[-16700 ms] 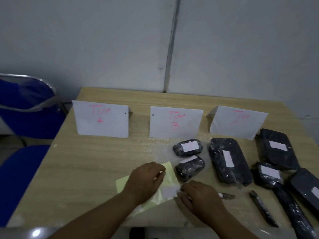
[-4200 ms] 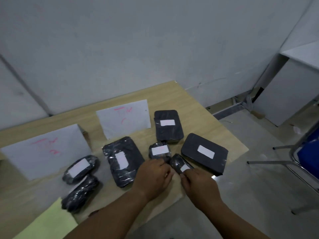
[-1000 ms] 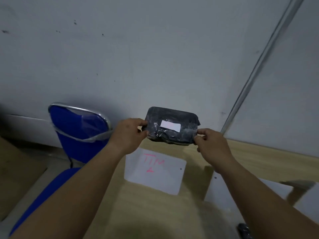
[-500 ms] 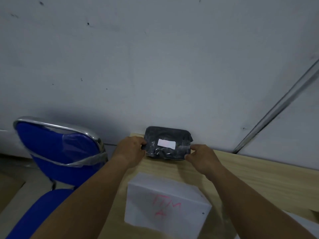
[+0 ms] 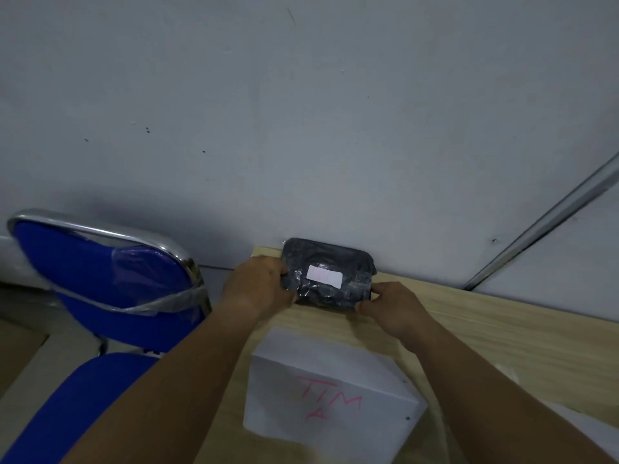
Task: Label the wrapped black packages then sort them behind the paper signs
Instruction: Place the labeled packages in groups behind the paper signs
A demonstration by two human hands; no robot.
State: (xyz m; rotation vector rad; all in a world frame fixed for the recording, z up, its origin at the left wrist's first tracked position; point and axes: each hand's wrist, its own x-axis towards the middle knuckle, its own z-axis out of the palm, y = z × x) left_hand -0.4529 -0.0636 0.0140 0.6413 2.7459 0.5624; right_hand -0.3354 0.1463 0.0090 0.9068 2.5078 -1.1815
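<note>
Since a second ago the wrapped black package (image 5: 330, 259) has come down from mid-air to the far left corner of the table (image 5: 485, 329), close against the wall and behind the paper sign (image 5: 330, 393) marked TIM A in pink; whether its underside rests fully on the wood I cannot tell; the left hand (image 5: 259, 286) grips its left end, fingers curled round the edge; the right hand (image 5: 393, 306) pinches its near right corner; a white label (image 5: 324, 275) with faint pink writing faces up on the package; the sign stands between the forearms, near the package but apart from it; a blue chair (image 5: 100, 272) stands left of the table.
</note>
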